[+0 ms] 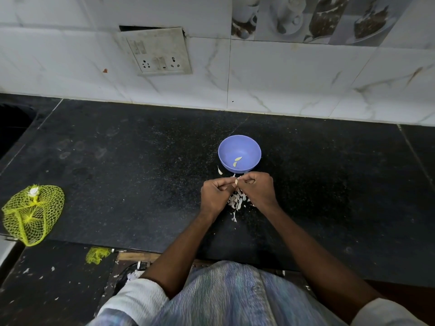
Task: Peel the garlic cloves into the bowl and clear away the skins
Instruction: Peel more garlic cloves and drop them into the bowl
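While no writing reads, left hand [215, 194] & right hand [256, 188] pinch garlic clove [235, 182].

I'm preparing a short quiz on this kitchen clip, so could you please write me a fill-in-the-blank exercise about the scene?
1. The peeled cloves lie inside the ____ bowl.
2. The left hand and right hand together pinch one garlic ____.
3. The pile of skins lies on the ____ counter.
4. The mesh bag is ____ in colour.

Missing words: blue; clove; black; yellow
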